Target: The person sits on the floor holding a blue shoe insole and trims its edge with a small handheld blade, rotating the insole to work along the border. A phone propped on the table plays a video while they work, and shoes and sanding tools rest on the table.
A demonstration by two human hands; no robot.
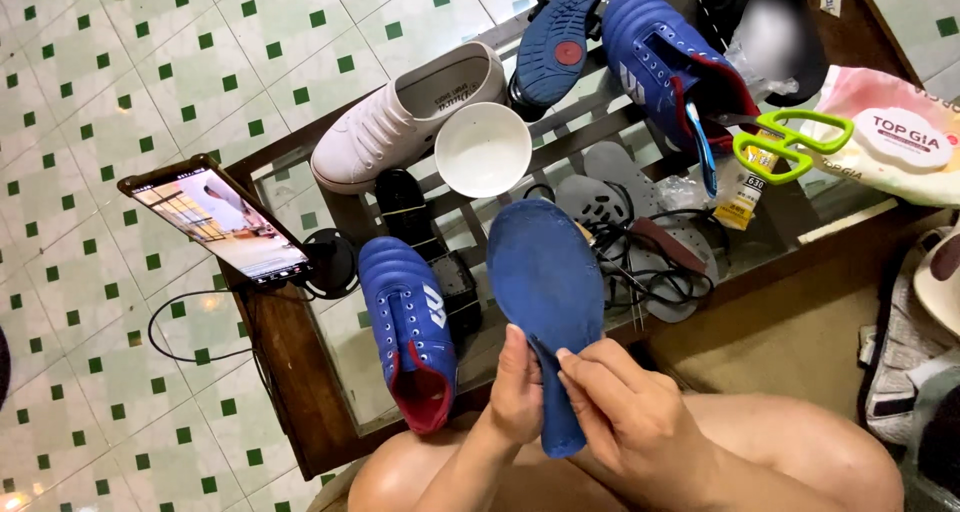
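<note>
Insole (pixel 545 302), blue, was out of its shoe and held at lower centre of the head view. Left hand (pixel 517 392) and right hand (pixel 630 412) were both closed on its narrow lower end, thumbs pinching the edge. Its long axis ran near vertical, toe end toward the white bowl (pixel 483 149). Blue shoe (pixel 410 332) stood empty just left; nothing refitted yet.

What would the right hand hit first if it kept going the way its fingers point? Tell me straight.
The right hand points up and left, and its fingertips already rest on the blue insole, so that comes first. Beyond it lies the left hand, then probably the blue shoe on the glass table; depth is unclear.
</note>
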